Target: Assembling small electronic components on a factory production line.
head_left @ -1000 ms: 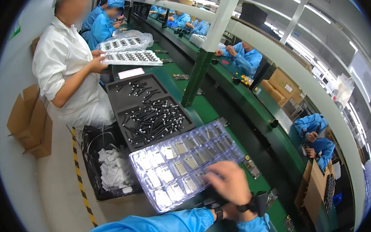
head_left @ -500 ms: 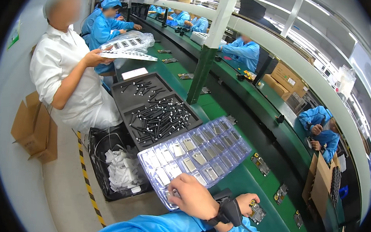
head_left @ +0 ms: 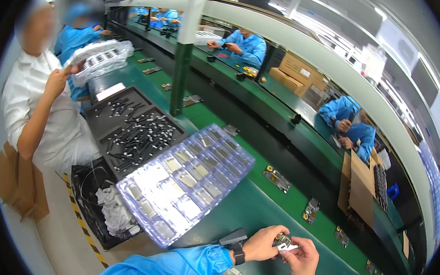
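Note:
My left hand [head_left: 263, 245] is closed on the edge of a small circuit board [head_left: 283, 239], green-grey with a round gold-coloured part. From the other side my right hand [head_left: 303, 259] pinches a small whitish flat piece [head_left: 288, 247] against the board; whether it is fixed there I cannot tell. Both hands are over the green bench, close together. Left of them lies a clear plastic tray [head_left: 171, 238] with rows of pockets, many holding flat silvery plates [head_left: 187, 178]. Its near-left part shines too brightly to make out every pocket.
Behind the tray a dark box [head_left: 93, 126] holds many black sticks with white ends. Circuit boards [head_left: 277, 179] lie along the green conveyor [head_left: 251, 154]. A black-lined bin [head_left: 81, 204] stands left; a green-white post [head_left: 181, 79] rises ahead. A person in white [head_left: 45, 111] stands at the left.
My left hand has left the tray and come to the board beside my right hand. A whitish piece now shows there. The view has swung right. The person in white has raised the held sheet.

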A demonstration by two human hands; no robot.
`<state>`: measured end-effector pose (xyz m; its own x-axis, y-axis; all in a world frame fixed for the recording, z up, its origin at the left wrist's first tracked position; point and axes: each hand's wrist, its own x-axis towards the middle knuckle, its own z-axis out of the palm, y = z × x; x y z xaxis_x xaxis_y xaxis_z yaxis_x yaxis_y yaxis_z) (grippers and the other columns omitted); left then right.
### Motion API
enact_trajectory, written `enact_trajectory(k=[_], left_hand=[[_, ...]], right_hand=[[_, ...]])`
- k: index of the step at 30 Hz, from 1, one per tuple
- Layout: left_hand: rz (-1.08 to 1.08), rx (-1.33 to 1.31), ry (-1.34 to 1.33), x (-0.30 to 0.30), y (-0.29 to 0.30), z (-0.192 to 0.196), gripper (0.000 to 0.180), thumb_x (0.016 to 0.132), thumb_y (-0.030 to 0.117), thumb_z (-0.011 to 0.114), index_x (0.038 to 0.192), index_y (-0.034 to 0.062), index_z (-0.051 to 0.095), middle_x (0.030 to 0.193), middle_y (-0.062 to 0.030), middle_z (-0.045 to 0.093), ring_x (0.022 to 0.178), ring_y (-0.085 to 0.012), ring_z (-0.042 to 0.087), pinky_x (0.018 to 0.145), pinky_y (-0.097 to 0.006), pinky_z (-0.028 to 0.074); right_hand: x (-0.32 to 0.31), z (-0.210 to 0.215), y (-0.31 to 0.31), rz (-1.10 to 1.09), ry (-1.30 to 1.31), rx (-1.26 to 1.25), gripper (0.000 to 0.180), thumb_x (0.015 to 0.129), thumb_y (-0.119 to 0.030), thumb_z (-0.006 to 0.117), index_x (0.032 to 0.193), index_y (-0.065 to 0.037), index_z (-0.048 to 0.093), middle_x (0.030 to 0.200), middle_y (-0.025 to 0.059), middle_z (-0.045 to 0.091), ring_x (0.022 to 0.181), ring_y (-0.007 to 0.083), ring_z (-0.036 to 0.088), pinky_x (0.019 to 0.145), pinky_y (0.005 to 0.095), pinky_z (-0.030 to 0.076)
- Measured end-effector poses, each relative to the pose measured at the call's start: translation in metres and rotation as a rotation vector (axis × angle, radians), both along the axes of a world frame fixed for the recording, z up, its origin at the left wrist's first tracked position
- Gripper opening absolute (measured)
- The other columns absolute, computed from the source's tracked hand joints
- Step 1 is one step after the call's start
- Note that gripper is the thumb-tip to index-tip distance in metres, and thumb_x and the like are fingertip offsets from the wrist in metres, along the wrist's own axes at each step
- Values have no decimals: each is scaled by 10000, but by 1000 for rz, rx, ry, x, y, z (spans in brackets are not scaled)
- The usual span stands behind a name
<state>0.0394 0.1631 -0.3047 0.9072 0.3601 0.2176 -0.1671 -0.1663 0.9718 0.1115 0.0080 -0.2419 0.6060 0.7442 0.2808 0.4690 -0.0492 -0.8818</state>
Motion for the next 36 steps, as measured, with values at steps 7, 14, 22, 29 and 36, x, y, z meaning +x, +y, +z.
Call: enact_trajectory(k=[7,14,22,29,36], left_hand=[[37,184,1,-6,-31,8,527,787,99,768,1280,55,587,1213,-164,658,1100,-371,655,924,-432,537],[-16,271,-14,5,-32,26,511,805,30,752,1291,55,597,1112,-128,644,975,-303,669,801,-367,549],[-349,-209,184,-3,-23,28,462,961,-95,548,1412,-37,464,1299,-151,599,1076,-193,673,771,-308,645],[-414,-256,130,-11,-20,20,387,1025,-28,500,1409,-55,460,1376,-197,579,1088,-222,680,756,-322,653],[-428,-284,82,-16,-15,21,364,1035,-22,469,1398,-56,466,1394,-224,566,1116,-252,678,754,-335,659]], right_hand=[[-3,-15,-38,-114,-297,-25,225,796,25,816,1017,18,771,1049,113,704,845,184,713,784,287,586],[16,-15,-60,100,51,-52,305,799,-22,842,1097,-17,776,1087,114,720,951,225,716,846,315,581],[28,-26,-66,-188,-685,109,346,646,-169,912,968,-120,795,1012,53,746,873,235,680,736,339,557],[28,-34,-60,-163,-775,83,362,655,-185,913,993,-136,793,1009,33,742,850,207,615,711,339,550],[27,-38,-58,-124,-750,98,316,683,-118,902,982,-116,802,1044,-5,753,880,186,597,730,305,538]])
